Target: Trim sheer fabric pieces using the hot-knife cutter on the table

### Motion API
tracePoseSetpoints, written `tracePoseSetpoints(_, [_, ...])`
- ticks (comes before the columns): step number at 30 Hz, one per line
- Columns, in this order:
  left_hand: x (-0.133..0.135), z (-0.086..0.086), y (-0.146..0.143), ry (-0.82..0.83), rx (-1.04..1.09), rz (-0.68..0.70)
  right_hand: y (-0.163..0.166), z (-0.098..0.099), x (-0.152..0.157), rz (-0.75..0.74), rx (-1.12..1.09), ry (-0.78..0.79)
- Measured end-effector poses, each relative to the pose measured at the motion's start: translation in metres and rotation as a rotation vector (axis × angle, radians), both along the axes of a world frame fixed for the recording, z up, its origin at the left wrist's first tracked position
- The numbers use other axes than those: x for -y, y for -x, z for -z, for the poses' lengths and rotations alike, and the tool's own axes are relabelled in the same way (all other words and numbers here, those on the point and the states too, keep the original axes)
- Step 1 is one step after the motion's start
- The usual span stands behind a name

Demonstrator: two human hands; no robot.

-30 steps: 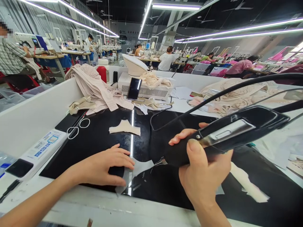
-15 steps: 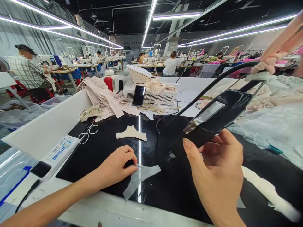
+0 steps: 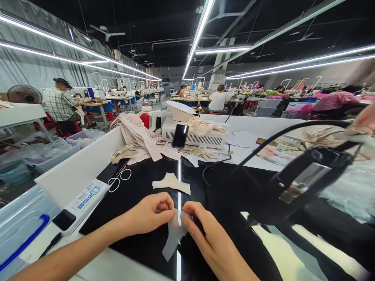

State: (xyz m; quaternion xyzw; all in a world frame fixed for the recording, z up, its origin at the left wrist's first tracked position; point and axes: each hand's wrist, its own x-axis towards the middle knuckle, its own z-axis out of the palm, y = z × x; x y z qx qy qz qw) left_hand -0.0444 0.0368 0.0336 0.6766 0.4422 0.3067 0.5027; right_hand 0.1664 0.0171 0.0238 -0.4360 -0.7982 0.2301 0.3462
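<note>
My left hand pinches the upper left end of a thin, translucent, curved piece of sheet. From the other side, my right hand has its thumb and fingers closed on the right part of that piece. The lower end hangs between the hands over the black table surface. Just beyond them lies a cream fabric cutout. To the right hangs a black corded hand tool with a metal plate on its side, blurred and out of my hands.
Pale fabric strips are heaped at the back left, near a phone leaning on a white machine. A white cord lies on the left. Cream pieces lie at right. Other people work at tables beyond.
My right hand has let go of the black tool and moved left onto the translucent piece. The tool now swings free at the right. The piece is lifted and bent between my hands.
</note>
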Motion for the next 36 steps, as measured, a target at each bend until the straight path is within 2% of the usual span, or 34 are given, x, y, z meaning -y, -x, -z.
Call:
tracePoseSetpoints(3, [-0.008,-0.002,0.002,0.042,0.04,-0.054,0.0,-0.005,-0.013,0.062,-0.056,0.073])
tracePoseSetpoints(8, [-0.028,-0.002,0.001,0.07,0.107,-0.107,0.005,-0.008,-0.041,0.13,-0.058,0.018])
tracePoseSetpoints(11, [-0.045,0.0,0.001,0.019,0.078,-0.174,0.01,-0.005,-0.06,0.192,-0.028,-0.035])
tracePoseSetpoints(15, [-0.067,0.001,0.003,-0.133,-0.071,-0.273,0.017,-0.001,-0.082,0.248,0.088,-0.109])
tracePoseSetpoints(19, [-0.075,-0.002,0.004,-0.307,-0.299,-0.325,0.022,0.001,-0.094,0.275,0.264,-0.16])
tracePoseSetpoints(27, [-0.078,0.002,0.001,-0.472,-0.688,-0.232,0.027,0.011,-0.099,0.287,0.519,-0.232])
tracePoseSetpoints(36, [-0.081,0.016,0.001,-0.546,-0.874,-0.2,0.029,0.02,-0.099,0.295,0.546,-0.306])
